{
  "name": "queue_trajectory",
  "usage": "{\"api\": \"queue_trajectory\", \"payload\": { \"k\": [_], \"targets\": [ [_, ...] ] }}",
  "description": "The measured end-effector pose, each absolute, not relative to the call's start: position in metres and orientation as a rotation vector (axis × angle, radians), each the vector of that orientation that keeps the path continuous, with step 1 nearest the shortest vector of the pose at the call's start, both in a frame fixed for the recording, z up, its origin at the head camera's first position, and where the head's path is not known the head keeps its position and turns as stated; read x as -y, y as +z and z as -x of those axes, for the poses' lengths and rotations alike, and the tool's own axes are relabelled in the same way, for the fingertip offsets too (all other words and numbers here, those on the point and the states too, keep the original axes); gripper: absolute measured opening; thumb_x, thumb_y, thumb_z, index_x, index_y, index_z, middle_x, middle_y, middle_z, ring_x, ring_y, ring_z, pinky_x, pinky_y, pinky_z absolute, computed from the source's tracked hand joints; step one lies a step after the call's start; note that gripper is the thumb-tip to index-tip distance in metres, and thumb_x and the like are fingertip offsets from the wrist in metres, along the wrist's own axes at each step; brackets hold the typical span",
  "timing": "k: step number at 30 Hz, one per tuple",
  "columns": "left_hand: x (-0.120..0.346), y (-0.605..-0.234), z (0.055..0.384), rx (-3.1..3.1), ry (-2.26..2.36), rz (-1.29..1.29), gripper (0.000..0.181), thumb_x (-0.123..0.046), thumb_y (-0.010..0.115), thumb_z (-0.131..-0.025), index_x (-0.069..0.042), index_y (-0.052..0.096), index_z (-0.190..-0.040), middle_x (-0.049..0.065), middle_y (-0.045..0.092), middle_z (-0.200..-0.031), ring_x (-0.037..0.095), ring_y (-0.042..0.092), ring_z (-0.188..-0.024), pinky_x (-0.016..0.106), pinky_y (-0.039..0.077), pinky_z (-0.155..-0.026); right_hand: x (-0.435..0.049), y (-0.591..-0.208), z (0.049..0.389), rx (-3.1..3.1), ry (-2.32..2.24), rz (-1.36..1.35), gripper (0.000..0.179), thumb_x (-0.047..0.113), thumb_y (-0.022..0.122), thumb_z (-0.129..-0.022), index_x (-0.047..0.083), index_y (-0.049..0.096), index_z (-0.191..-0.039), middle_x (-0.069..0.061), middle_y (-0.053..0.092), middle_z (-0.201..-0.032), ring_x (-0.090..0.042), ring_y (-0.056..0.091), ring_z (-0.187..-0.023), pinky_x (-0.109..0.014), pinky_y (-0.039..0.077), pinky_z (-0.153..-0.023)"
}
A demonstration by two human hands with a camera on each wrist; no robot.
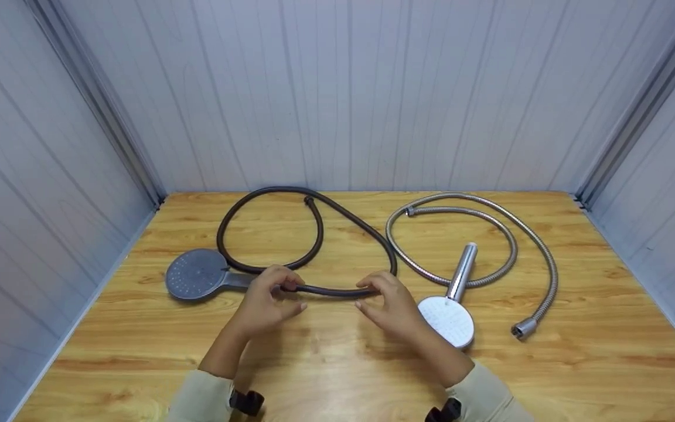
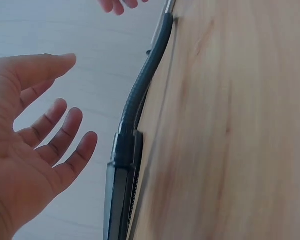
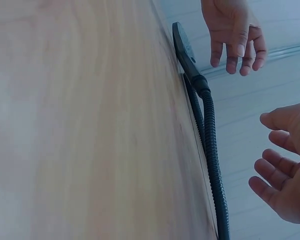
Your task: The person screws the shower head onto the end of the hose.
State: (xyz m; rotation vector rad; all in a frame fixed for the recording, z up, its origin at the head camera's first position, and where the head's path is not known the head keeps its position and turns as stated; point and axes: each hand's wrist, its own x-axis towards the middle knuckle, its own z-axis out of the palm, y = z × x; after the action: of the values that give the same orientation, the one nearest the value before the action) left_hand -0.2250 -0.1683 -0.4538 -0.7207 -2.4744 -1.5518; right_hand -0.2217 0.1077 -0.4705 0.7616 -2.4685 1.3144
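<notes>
A dark grey shower head (image 1: 197, 274) lies at the left, its handle joined to a black hose (image 1: 331, 291) that loops over the table behind it. Above that joint hovers my left hand (image 1: 264, 302), fingers loosely bent and holding nothing. My right hand (image 1: 393, 305) hovers over the hose farther right, likewise holding nothing. Both wrist views show a gap between each hand and the hose. In the left wrist view, the handle (image 2: 121, 185) meets the ribbed hose (image 2: 140, 90). The right wrist view shows the shower head (image 3: 185, 47) resting on the table.
Right of my right hand lies a chrome shower head (image 1: 449, 321) with a white face, partly behind my forearm. A silver metal hose (image 1: 551, 269) coils beyond it, its end fitting (image 1: 524, 329) toward me. Pale panel walls (image 1: 349, 94) enclose the wooden table (image 1: 337, 363).
</notes>
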Motion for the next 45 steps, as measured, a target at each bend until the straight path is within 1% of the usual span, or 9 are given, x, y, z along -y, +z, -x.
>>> {"api": "queue_trajectory", "payload": {
  "k": [6, 11, 14, 17, 22, 28, 31, 36, 45],
  "targets": [
    [0.158, -0.454, 0.218, 2.471, -1.551, 0.641, 0.03, 0.005, 0.08, -0.074, -0.005, 0.068, -0.099, 0.017, 0.058, -0.098, 0.028, 0.057, -0.09, 0.048, 0.05, -0.077, -0.114, -0.465, 0.215, 2.455, 1.345, -0.767, 0.027, 0.008, 0.076, -0.083, 0.003, 0.067, -0.108, -0.003, 0.061, -0.107, -0.028, 0.06, -0.095, -0.037, 0.05, -0.084],
    [0.154, -0.451, 0.211, 2.425, -1.618, 0.674, 0.029, 0.005, 0.08, -0.074, -0.002, 0.067, -0.099, 0.019, 0.059, -0.1, 0.025, 0.059, -0.092, 0.044, 0.051, -0.083, -0.12, -0.461, 0.21, 2.417, 1.348, -0.792, 0.027, 0.008, 0.076, -0.084, 0.001, 0.067, -0.108, -0.006, 0.061, -0.108, -0.032, 0.061, -0.095, -0.043, 0.051, -0.082],
    [0.153, -0.45, 0.208, 2.383, -1.658, 0.698, 0.029, 0.001, 0.081, -0.075, 0.0, 0.067, -0.1, 0.016, 0.06, -0.1, 0.022, 0.059, -0.093, 0.044, 0.051, -0.085, -0.125, -0.46, 0.206, 2.404, 1.362, -0.778, 0.027, 0.007, 0.076, -0.083, 0.002, 0.067, -0.108, -0.007, 0.062, -0.108, -0.032, 0.06, -0.096, -0.046, 0.051, -0.082],
    [0.151, -0.45, 0.207, 2.343, -1.672, 0.707, 0.03, -0.001, 0.082, -0.074, 0.0, 0.068, -0.101, 0.013, 0.061, -0.1, 0.02, 0.059, -0.094, 0.045, 0.051, -0.085, -0.13, -0.458, 0.202, 2.395, 1.369, -0.753, 0.027, 0.005, 0.076, -0.083, 0.005, 0.067, -0.108, -0.004, 0.062, -0.108, -0.029, 0.06, -0.095, -0.044, 0.052, -0.082],
    [0.147, -0.452, 0.204, 2.3, -1.659, 0.707, 0.03, 0.001, 0.082, -0.073, -0.005, 0.069, -0.1, 0.011, 0.063, -0.099, 0.019, 0.059, -0.092, 0.042, 0.052, -0.084, -0.139, -0.456, 0.196, 2.39, 1.354, -0.721, 0.028, 0.005, 0.076, -0.083, 0.009, 0.068, -0.11, 0.001, 0.062, -0.108, -0.022, 0.06, -0.095, -0.04, 0.052, -0.083],
    [0.14, -0.449, 0.201, 2.298, -1.651, 0.698, 0.029, 0.001, 0.082, -0.073, -0.009, 0.07, -0.097, 0.01, 0.062, -0.097, 0.023, 0.058, -0.092, 0.038, 0.051, -0.084, -0.149, -0.456, 0.193, 2.365, 1.344, -0.674, 0.028, 0.005, 0.077, -0.081, 0.009, 0.069, -0.108, 0.004, 0.063, -0.104, -0.021, 0.062, -0.092, -0.037, 0.052, -0.08],
    [0.134, -0.435, 0.192, 2.29, -1.663, 0.704, 0.028, 0.005, 0.08, -0.073, -0.006, 0.069, -0.097, 0.012, 0.061, -0.096, 0.029, 0.057, -0.092, 0.04, 0.051, -0.084, -0.151, -0.452, 0.19, 2.32, 1.322, -0.696, 0.028, -0.002, 0.077, -0.079, 0.003, 0.069, -0.105, -0.002, 0.064, -0.103, -0.025, 0.062, -0.089, -0.039, 0.052, -0.079],
    [0.123, -0.414, 0.181, 2.301, -1.648, 0.735, 0.028, 0.011, 0.078, -0.073, -0.001, 0.068, -0.097, 0.015, 0.062, -0.097, 0.03, 0.057, -0.091, 0.038, 0.051, -0.083, -0.157, -0.45, 0.187, 2.231, 1.289, -0.758, 0.032, -0.01, 0.077, -0.074, 0.0, 0.068, -0.103, -0.013, 0.065, -0.099, -0.031, 0.061, -0.085, -0.041, 0.053, -0.075],
    [0.114, -0.407, 0.179, 2.303, -1.629, 0.76, 0.027, 0.01, 0.078, -0.073, -0.001, 0.068, -0.095, 0.01, 0.062, -0.096, 0.019, 0.057, -0.09, 0.035, 0.051, -0.079, -0.174, -0.458, 0.194, 2.212, 1.304, -0.806, 0.029, 0.001, 0.078, -0.08, 0.007, 0.069, -0.106, 0.0, 0.065, -0.105, -0.021, 0.061, -0.089, -0.032, 0.053, -0.077]
  ]
}}
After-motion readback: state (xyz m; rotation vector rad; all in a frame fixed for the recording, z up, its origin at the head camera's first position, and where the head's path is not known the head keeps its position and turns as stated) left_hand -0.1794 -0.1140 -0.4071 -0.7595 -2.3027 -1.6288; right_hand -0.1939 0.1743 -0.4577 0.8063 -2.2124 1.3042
